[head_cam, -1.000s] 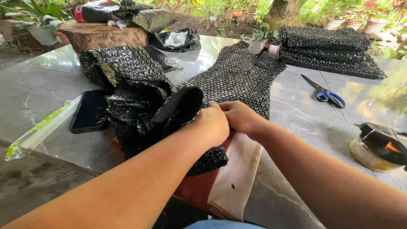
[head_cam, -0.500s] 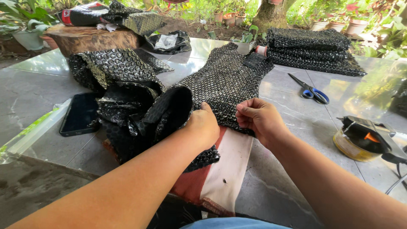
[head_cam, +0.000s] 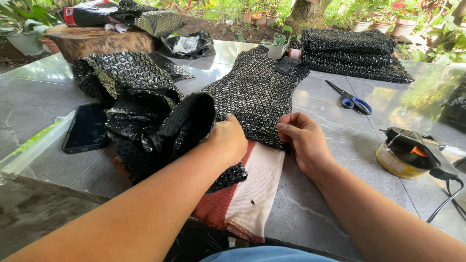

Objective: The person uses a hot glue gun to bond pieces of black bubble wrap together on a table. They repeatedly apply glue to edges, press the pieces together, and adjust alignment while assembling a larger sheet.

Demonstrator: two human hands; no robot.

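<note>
Our left hand [head_cam: 228, 140] pinches the near edge of the black bubble-wrap sheet [head_cam: 252, 92] lying flat mid-counter [head_cam: 330, 194]; our right hand [head_cam: 303, 140] grips the same edge just beside it. Fingertips of both are tucked under, hidden. One red-and-white cloth [head_cam: 247, 194] lies beneath the sheet, mostly covered. Left of the sheet: one crumpled bubble-wrap heap [head_cam: 141, 111], one phone [head_cam: 86, 128]. Right of it: one pair of scissors [head_cam: 352, 99], one glue gun [head_cam: 417, 148], cord cut off. Behind: one folded stack [head_cam: 352, 53], layers uncountable.
</note>
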